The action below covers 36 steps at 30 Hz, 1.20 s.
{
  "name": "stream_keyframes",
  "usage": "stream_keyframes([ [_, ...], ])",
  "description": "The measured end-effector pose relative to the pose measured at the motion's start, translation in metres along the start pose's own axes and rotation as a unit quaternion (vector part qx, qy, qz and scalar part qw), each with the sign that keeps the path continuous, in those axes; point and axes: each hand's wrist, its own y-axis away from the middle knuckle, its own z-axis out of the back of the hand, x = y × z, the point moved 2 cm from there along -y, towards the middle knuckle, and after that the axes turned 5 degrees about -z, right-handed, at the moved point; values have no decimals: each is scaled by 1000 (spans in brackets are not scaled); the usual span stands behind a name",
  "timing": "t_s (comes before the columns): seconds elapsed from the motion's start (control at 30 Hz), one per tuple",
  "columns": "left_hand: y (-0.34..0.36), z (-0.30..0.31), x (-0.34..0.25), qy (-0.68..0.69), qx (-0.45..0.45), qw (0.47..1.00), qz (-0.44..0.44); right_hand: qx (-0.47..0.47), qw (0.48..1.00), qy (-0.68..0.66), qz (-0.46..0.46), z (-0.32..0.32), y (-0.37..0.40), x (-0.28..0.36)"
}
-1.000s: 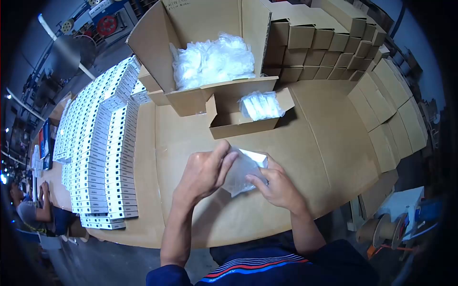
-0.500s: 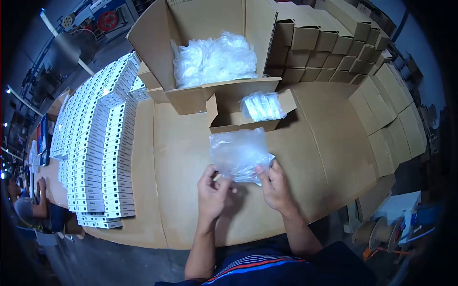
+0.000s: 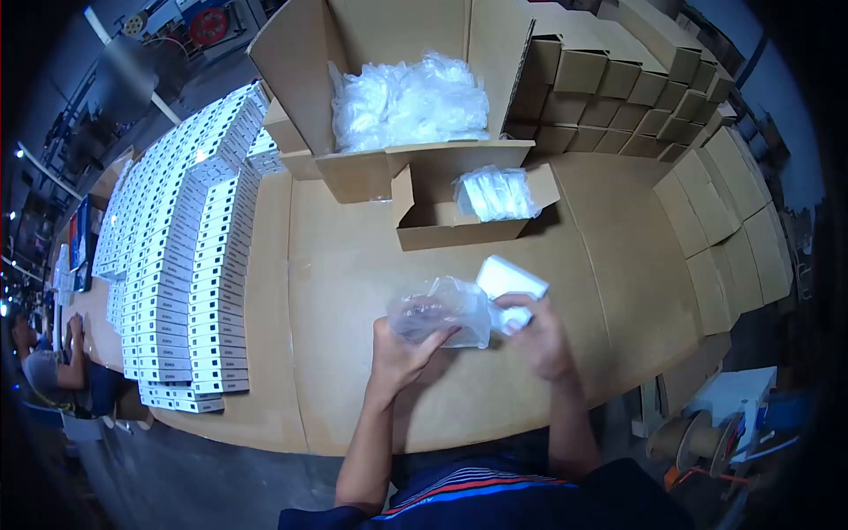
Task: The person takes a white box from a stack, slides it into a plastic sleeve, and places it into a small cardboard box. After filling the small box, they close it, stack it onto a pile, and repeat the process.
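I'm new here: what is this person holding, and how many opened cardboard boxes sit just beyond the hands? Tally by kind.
clear plastic bag: 1, in the left hand
small white box: 1, in the right hand
open cardboard boxes: 2, a large carton and a small carton
Total: 4

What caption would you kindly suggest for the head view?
Left hand holds a clear bag; right hand holds a white box beside it, above the table.

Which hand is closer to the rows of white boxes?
Left. The left hand, holding a clear bag, is to the right of the rows of white boxes; the right hand, holding a small white box, lies farther right.
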Motion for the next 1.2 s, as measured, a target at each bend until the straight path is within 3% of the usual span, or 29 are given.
stream_keyframes([
  [0.1,7,0,2,-83,13,995,-50,-120,982,-147,17,21,-16,24],
  [0.17,9,-2,5,-104,37,990,-88,-128,972,-117,160,26,-27,43],
  [0.3,10,-7,-1,-116,47,988,-88,-90,940,-199,264,7,-42,70],
  [0.43,10,-11,-4,-82,44,995,-45,-41,949,-229,211,-26,-40,79],
  [0.73,11,-12,5,-58,50,997,-12,38,970,-176,165,-13,-43,62],
  [0.83,12,-13,6,-39,55,998,8,58,981,-116,147,-15,-49,56],
  [0.87,13,-13,7,-31,57,998,15,25,985,-78,155,-17,-51,59],
  [0.97,17,-10,10,79,53,995,4,15,995,-11,95,-20,-59,51],
  [1.0,22,-10,17,178,64,981,47,13,998,-21,57,-22,-60,49],
  [1.1,27,-12,48,212,11,974,72,79,990,-89,-73,-27,-66,33],
  [1.13,29,-14,48,199,-7,977,72,72,987,-141,-41,-29,-66,27],
  [1.2,30,-14,52,203,-36,976,73,55,971,-224,-65,-29,-58,16],
])
